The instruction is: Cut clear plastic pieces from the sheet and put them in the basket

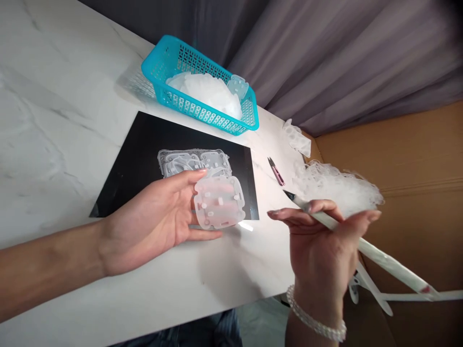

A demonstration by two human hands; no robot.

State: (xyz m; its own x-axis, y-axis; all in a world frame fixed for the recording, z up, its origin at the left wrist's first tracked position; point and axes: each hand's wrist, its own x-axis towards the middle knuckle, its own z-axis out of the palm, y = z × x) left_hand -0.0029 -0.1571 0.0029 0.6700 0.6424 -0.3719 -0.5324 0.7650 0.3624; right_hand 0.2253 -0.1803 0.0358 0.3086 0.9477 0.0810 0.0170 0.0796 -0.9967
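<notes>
My left hand [159, 212] holds a translucent plastic piece [219, 202], squarish with rounded corners, small pegs and slots. Fingers lie behind the piece and the thumb is at its upper left edge. Beyond it, more clear moulded pieces [177, 161] lie stacked on a black mat [133, 159], partly hidden by my hand. On the right, my right hand [318, 246] is closed around a craft knife [383, 258] with a long pale handle. Its dark pointed tip faces up and left, apart from the piece.
A turquoise basket [202, 113] full of translucent pieces stands behind the mat. Pink-handled thread snips [276, 172] lie to its right. Beside them is a heap of clear trimmings [336, 185], with translucent scraps [296, 137] farther back. Cardboard [405, 154] borders the marbled table's right side.
</notes>
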